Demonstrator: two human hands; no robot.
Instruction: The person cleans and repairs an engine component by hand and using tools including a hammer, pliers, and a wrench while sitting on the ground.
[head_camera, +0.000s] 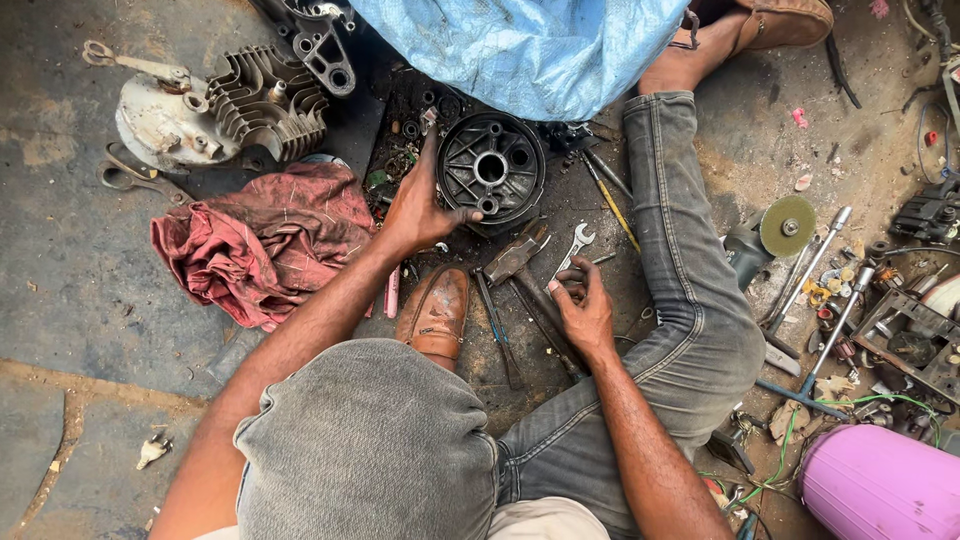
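I sit on a grimy floor with my legs spread. My left hand (420, 205) grips the left rim of a round black metal hub (491, 168) lying flat in front of me. My right hand (582, 305) is closed around an open-ended spanner (575, 243), whose jaw points up towards the hub. A hammer (515, 260) lies just left of the spanner, between my hands. Several screwdrivers (610, 200) rest beside the hub on the right.
A red rag (265, 240) lies at the left, a finned engine part (262, 100) behind it, pliers (125, 175) nearby. Blue plastic sheet (520, 50) at the top. A grinder with disc (785, 228), loose tools and a pink round container (880, 485) crowd the right.
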